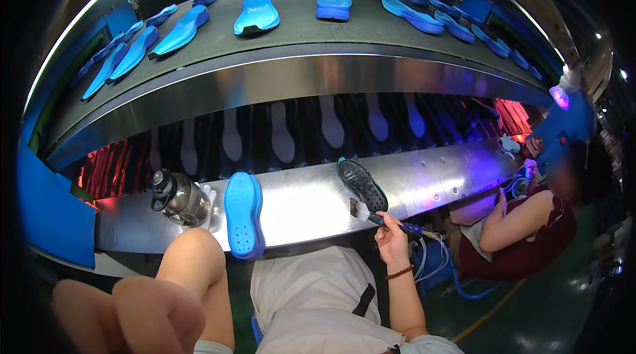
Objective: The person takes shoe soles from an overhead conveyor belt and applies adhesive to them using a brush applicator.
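Observation:
My right hand (392, 240) is closed around the dark handle of a flat brush (362, 210), with a beaded bracelet at the wrist. Beside the brush head lies a black shoe sole (361, 182) with a teal edge, on the metal ledge; whether they touch is unclear. Left of it on the ledge rests a bright blue midsole (243, 211) with small holes, apparently stacked on a darker blue one. Close to the camera at lower left, my left hand (129, 317) is raised with its arm bent and fingers curled; anything inside them is hidden.
A dark translucent bottle (180, 198) stands at the ledge's left. Behind, a slatted conveyor (306, 135) carries pale sole shapes between red-lit ends. Blue midsoles (257, 13) line the upper belt (291, 33). Thin hoses (430, 258) hang right; a co-worker (517, 241) sits there.

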The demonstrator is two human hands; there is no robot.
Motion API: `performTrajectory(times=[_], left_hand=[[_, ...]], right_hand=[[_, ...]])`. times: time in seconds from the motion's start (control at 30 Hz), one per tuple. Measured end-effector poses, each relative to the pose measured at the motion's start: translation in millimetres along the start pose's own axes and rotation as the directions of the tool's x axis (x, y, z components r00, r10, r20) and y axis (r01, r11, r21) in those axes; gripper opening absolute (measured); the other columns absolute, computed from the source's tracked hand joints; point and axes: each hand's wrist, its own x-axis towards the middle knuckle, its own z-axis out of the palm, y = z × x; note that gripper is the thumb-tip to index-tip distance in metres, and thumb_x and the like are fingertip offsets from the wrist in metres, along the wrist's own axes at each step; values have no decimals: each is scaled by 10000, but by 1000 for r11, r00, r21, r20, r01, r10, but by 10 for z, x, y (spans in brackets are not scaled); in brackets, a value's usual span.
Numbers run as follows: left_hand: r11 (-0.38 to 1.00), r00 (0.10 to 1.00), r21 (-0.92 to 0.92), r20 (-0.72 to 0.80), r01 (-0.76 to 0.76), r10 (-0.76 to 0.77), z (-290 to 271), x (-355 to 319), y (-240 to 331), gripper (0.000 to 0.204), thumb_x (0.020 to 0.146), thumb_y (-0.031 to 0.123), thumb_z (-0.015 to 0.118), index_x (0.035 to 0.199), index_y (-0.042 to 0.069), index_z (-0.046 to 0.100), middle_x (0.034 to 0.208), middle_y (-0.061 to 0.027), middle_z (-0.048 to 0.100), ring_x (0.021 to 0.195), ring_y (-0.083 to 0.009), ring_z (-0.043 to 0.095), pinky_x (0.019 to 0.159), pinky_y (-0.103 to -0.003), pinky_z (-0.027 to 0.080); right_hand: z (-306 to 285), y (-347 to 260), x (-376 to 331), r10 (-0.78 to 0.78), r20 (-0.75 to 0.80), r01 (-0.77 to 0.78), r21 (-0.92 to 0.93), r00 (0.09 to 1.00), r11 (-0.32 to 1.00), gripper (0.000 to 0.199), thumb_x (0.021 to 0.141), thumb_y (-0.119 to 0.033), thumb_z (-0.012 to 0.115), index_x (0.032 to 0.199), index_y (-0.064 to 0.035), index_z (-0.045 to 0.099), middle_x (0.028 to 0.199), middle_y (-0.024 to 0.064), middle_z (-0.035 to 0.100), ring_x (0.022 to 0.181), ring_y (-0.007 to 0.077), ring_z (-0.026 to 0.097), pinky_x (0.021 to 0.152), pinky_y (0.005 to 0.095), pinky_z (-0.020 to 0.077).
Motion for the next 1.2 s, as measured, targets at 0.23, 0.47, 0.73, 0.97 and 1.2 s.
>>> performTrajectory(times=[0.23, 0.47, 0.73, 0.97, 1.2], left_hand=[[995, 998, -83, 52, 49, -45, 39, 45, 27, 223, 779, 131, 548, 977, 30, 552, 868, -111, 559, 751, -197, 516, 650, -269, 433], [986, 992, -134, 94, 97, -84, 56, 78, 52, 205, 781, 122, 568, 971, 45, 568, 848, -103, 584, 722, -200, 541, 631, -262, 454], [966, 975, -179, 155, 186, -159, 59, 149, 75, 188, 784, 112, 590, 965, 62, 586, 826, -94, 612, 688, -203, 569, 610, -255, 479], [889, 894, -293, 388, 351, -225, 76, 126, 0, 154, 763, 87, 624, 916, 69, 610, 809, -108, 623, 665, -195, 583, 569, -267, 494], [910, 940, -254, -4, 328, -340, 247, 158, 48, 93, 717, 43, 652, 806, 41, 627, 791, -132, 610, 675, -196, 570, 568, -255, 498]], right_hand=[[-48, -15, 0, 10, -11, -10, 1, 1000, 1000, 210, 840, -167, 517, 962, -4, 569, 795, 23, 592, 495, 78, 450, 455, 196, 356], [-37, -46, 10, 5, 6, -5, -7, 1000, 1000, 214, 843, -172, 515, 959, -1, 571, 792, 20, 587, 491, 74, 452, 453, 195, 355], [-55, -104, 17, 8, 8, -8, -14, 1000, 1000, 220, 841, -175, 522, 963, 2, 571, 786, 16, 585, 487, 71, 451, 451, 189, 355], [-68, -113, 14, 20, 2, -20, -5, 1000, 1000, 218, 841, -173, 524, 963, 2, 571, 784, 17, 588, 484, 70, 455, 447, 190, 357], [-86, -147, 8, 18, -15, -18, -7, 1000, 1000, 203, 844, -166, 515, 952, -3, 571, 794, 21, 593, 486, 72, 451, 448, 190, 356]])
